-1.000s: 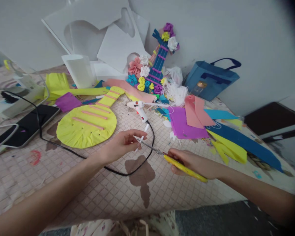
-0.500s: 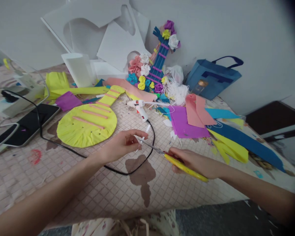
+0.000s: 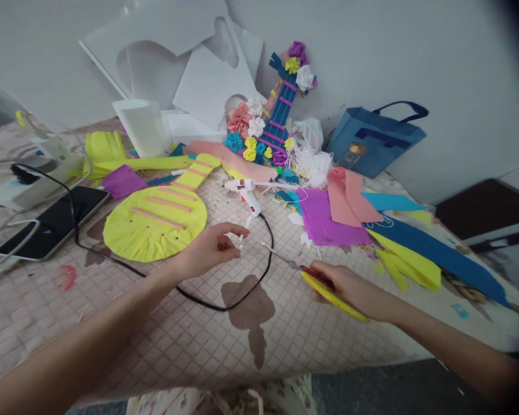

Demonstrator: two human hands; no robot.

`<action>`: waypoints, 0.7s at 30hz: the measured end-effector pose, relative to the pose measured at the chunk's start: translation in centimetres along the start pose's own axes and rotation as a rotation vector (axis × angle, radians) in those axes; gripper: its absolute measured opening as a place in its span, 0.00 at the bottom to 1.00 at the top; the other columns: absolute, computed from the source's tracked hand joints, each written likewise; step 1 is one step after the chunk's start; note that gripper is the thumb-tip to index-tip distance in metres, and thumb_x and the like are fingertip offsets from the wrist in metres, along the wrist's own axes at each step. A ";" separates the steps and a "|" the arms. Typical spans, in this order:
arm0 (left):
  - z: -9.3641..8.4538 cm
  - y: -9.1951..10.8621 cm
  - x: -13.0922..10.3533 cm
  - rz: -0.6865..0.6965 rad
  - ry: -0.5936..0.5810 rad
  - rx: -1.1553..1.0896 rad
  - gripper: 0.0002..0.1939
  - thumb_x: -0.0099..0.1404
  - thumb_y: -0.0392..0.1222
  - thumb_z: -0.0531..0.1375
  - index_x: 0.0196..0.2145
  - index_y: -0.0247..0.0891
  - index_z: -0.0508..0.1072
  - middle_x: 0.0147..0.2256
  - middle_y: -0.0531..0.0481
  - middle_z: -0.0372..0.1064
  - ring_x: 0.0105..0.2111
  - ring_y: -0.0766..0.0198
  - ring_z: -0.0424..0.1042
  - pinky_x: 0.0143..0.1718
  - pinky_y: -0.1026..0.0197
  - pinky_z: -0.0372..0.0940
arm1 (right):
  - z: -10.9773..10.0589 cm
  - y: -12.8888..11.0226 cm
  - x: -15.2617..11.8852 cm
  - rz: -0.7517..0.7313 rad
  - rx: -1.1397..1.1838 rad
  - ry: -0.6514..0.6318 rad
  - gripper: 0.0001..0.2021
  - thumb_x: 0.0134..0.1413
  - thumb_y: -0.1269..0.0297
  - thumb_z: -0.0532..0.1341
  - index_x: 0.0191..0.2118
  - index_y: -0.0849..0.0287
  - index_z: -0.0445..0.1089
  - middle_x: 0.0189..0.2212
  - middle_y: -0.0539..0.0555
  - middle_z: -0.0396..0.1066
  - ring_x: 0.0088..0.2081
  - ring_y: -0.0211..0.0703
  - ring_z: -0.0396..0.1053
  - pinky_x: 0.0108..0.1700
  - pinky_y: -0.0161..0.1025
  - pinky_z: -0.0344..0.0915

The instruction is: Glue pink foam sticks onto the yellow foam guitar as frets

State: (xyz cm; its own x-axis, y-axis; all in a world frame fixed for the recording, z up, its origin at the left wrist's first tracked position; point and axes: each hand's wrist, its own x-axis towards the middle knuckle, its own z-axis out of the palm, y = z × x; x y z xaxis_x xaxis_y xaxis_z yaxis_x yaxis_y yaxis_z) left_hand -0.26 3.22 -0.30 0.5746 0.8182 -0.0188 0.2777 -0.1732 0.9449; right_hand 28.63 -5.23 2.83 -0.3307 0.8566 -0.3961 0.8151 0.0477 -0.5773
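My left hand is closed in a pinch on a small white strip, whose ends stick out past the fingertips. My right hand grips scissors with yellow and red handles. Their blades point left, a short gap away from the strip. Left of my left hand lies a yellow paper-covered guitar shape with pink strips across it. Just beyond my hands, a white glue gun rests on its side on the patterned tablecloth.
A black cord loops beneath my hands. At left are a phone and a power strip. A flower-covered blue guitar leans at the back, near white boards and a blue bag. Purple paper lies right.
The scissors have drawn back to the right, away from the white strip. My left hand has shifted slightly left, still pinching the strip.
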 end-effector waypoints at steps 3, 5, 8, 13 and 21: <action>-1.5 -0.1 0.5 0.074 0.098 0.206 0.16 0.56 0.34 0.58 0.44 0.36 0.70 0.28 0.53 0.69 0.26 0.68 0.70 0.28 0.66 0.64 | 0.2 1.5 -0.5 0.036 0.110 0.044 0.10 0.55 0.58 0.58 0.30 0.58 0.60 0.26 0.49 0.67 0.28 0.38 0.63 0.29 0.34 0.57; -3.4 -0.2 1.2 0.140 0.216 0.382 0.15 0.56 0.32 0.57 0.42 0.36 0.71 0.33 0.51 0.70 0.27 0.68 0.70 0.28 0.66 0.64 | 0.4 2.6 -0.6 0.044 0.178 0.082 0.09 0.54 0.59 0.57 0.29 0.57 0.59 0.26 0.49 0.65 0.27 0.37 0.61 0.28 0.34 0.57; -6.9 -0.3 2.5 0.210 0.332 0.665 0.14 0.57 0.30 0.54 0.40 0.36 0.72 0.37 0.48 0.71 0.28 0.68 0.70 0.29 0.65 0.64 | 0.6 4.1 -0.4 0.084 0.307 0.137 0.10 0.54 0.56 0.55 0.28 0.56 0.59 0.24 0.48 0.62 0.22 0.35 0.57 0.23 0.33 0.55; -9.3 -1.0 4.3 0.497 -0.043 0.980 0.12 0.61 0.30 0.53 0.38 0.38 0.73 0.39 0.47 0.72 0.40 0.61 0.70 0.41 0.59 0.64 | 0.7 4.5 0.0 0.161 0.429 0.215 0.14 0.51 0.50 0.54 0.25 0.56 0.60 0.23 0.49 0.62 0.20 0.35 0.55 0.19 0.32 0.53; -13.0 -1.8 6.6 0.366 0.201 0.830 0.07 0.61 0.41 0.57 0.32 0.35 0.71 0.29 0.50 0.72 0.29 0.66 0.70 0.32 0.65 0.63 | 0.6 4.7 -0.1 0.206 0.404 0.257 0.11 0.51 0.54 0.55 0.28 0.56 0.63 0.24 0.51 0.66 0.21 0.38 0.61 0.18 0.33 0.56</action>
State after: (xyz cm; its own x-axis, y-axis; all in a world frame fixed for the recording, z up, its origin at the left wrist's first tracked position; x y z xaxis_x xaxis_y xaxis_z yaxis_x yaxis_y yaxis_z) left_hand -6.95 16.07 2.07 0.6127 0.7013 0.3644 0.6118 -0.7127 0.3431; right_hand 32.21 -5.35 -0.24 -0.0136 0.9284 -0.3714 0.5858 -0.2936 -0.7554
